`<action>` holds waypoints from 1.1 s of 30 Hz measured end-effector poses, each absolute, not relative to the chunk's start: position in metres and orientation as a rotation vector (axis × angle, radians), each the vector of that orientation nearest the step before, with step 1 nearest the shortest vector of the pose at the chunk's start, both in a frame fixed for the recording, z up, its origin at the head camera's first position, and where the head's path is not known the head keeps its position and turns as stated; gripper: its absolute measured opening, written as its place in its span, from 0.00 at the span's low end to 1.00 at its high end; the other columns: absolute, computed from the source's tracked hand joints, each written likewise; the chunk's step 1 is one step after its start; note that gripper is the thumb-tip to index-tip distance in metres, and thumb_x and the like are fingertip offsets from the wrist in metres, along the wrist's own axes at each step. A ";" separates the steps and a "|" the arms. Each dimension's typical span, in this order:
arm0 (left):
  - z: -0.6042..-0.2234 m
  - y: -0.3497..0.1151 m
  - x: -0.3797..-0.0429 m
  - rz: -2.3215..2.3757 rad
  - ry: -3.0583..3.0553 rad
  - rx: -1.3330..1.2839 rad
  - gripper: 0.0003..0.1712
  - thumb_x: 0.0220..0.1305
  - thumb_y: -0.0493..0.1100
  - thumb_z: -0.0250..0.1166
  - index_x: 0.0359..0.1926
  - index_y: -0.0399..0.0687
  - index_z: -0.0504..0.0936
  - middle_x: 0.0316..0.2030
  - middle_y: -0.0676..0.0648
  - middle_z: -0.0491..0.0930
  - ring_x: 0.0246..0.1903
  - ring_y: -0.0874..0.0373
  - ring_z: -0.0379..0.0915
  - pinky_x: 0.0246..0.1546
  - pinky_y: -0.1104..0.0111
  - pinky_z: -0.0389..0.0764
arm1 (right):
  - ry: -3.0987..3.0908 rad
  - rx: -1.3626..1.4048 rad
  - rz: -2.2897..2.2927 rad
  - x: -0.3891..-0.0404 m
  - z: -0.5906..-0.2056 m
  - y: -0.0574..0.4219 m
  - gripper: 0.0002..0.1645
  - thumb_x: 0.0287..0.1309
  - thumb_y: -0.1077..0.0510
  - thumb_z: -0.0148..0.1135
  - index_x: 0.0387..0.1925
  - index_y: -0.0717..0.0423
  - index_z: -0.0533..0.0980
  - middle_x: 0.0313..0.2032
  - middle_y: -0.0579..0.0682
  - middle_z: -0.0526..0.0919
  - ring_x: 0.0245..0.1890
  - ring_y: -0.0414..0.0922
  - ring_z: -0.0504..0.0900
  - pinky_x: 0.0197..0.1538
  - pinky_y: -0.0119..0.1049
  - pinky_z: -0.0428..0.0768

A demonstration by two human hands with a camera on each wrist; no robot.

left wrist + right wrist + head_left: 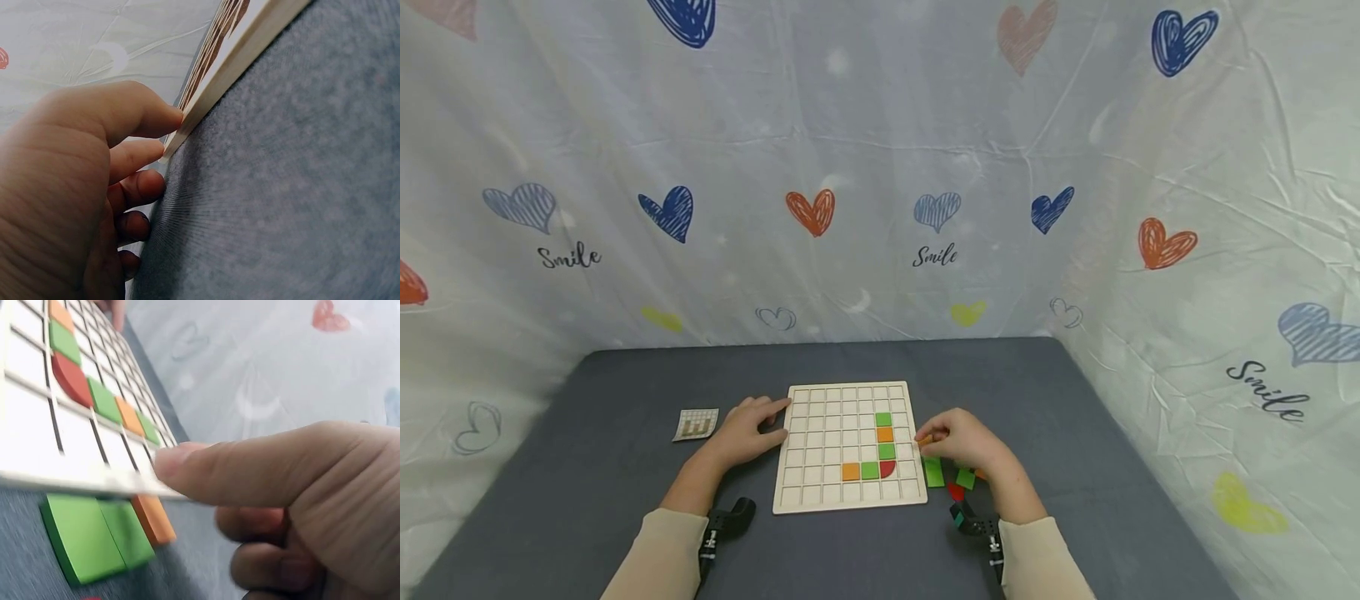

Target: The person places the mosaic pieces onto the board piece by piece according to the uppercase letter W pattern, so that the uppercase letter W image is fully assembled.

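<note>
A pale wooden grid board (820, 450) lies on the dark table. Green, orange and red tiles form an L on it, with a rounded red tile (887, 469) at the corner. My left hand (748, 429) touches the board's left edge with thumb and index fingertip, spread apart. At the right edge is my right hand (962, 437), its thumb (212, 465) extended by the rim and the other visible fingers bent. No tile shows in its grasp. Beneath it, an orange block (154, 520) lies beside green blocks (84, 537) on the table.
Loose pieces lie near the right wrist, including a red one (956, 492) and a green one (966, 478). A small printed grid card (696, 424) lies left of the left hand. A white curtain with hearts (880, 167) hangs behind the table (842, 554).
</note>
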State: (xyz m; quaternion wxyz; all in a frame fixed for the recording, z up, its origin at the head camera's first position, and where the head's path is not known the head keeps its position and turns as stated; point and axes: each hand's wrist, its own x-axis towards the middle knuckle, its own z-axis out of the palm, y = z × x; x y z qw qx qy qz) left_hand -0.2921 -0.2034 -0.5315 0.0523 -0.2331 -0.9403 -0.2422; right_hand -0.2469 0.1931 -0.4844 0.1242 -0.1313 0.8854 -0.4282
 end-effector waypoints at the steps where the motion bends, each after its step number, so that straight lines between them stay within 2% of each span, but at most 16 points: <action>1: -0.531 -0.203 -0.292 -0.734 -2.860 -0.708 0.32 0.67 0.46 0.68 0.69 0.41 0.77 0.29 0.54 0.61 0.31 0.57 0.52 0.38 0.56 0.55 | 2.572 -0.377 -1.238 -0.247 -0.485 0.196 0.09 0.58 0.65 0.73 0.41 0.58 0.88 0.25 0.42 0.76 0.24 0.41 0.68 0.31 0.35 0.71; 5: -0.532 -0.204 -0.292 -0.733 -2.859 -0.706 0.31 0.67 0.47 0.68 0.69 0.41 0.77 0.29 0.54 0.61 0.31 0.58 0.52 0.38 0.56 0.55 | 2.548 -0.350 -1.183 -0.246 -0.489 0.204 0.09 0.53 0.67 0.75 0.38 0.58 0.88 0.26 0.45 0.79 0.24 0.41 0.69 0.30 0.35 0.72; 7: -0.532 -0.204 -0.292 -0.734 -2.857 -0.707 0.31 0.67 0.47 0.68 0.69 0.41 0.77 0.29 0.54 0.61 0.31 0.58 0.52 0.38 0.56 0.55 | 2.542 -0.345 -1.161 -0.246 -0.491 0.206 0.09 0.52 0.67 0.76 0.38 0.57 0.88 0.24 0.46 0.78 0.22 0.40 0.68 0.29 0.35 0.72; 11: -0.532 -0.203 -0.291 -0.739 -2.844 -0.714 0.31 0.67 0.47 0.68 0.68 0.41 0.78 0.29 0.54 0.62 0.31 0.58 0.52 0.38 0.57 0.55 | 2.559 -0.326 -1.163 -0.248 -0.494 0.209 0.10 0.53 0.65 0.77 0.38 0.57 0.88 0.19 0.44 0.73 0.19 0.40 0.65 0.27 0.34 0.70; 14: -0.532 -0.202 -0.291 -0.737 -2.838 -0.716 0.31 0.67 0.47 0.68 0.68 0.41 0.78 0.29 0.54 0.62 0.31 0.59 0.52 0.38 0.57 0.55 | 2.590 -0.298 -1.157 -0.250 -0.496 0.210 0.09 0.53 0.63 0.78 0.38 0.55 0.88 0.15 0.44 0.65 0.17 0.40 0.59 0.26 0.34 0.65; 17: -0.532 -0.203 -0.292 -0.739 -2.836 -0.723 0.31 0.67 0.47 0.67 0.68 0.41 0.77 0.29 0.54 0.62 0.31 0.59 0.52 0.37 0.57 0.55 | 2.633 -0.268 -1.144 -0.251 -0.497 0.210 0.08 0.54 0.62 0.78 0.37 0.54 0.88 0.14 0.44 0.63 0.15 0.40 0.57 0.24 0.34 0.63; 26: -0.533 -0.203 -0.294 -0.725 -2.859 -0.716 0.32 0.67 0.48 0.68 0.68 0.41 0.77 0.30 0.55 0.61 0.32 0.57 0.54 0.38 0.56 0.56 | 2.738 -0.229 -1.044 -0.250 -0.492 0.211 0.10 0.51 0.62 0.79 0.37 0.53 0.87 0.20 0.47 0.68 0.20 0.42 0.62 0.26 0.36 0.63; 33: -0.536 -0.204 -0.295 -0.741 -2.865 -0.711 0.32 0.67 0.48 0.68 0.69 0.41 0.77 0.30 0.54 0.61 0.32 0.57 0.54 0.38 0.55 0.56 | 2.784 -0.201 -1.035 -0.249 -0.486 0.219 0.10 0.55 0.63 0.75 0.40 0.52 0.86 0.23 0.49 0.72 0.22 0.44 0.68 0.28 0.38 0.67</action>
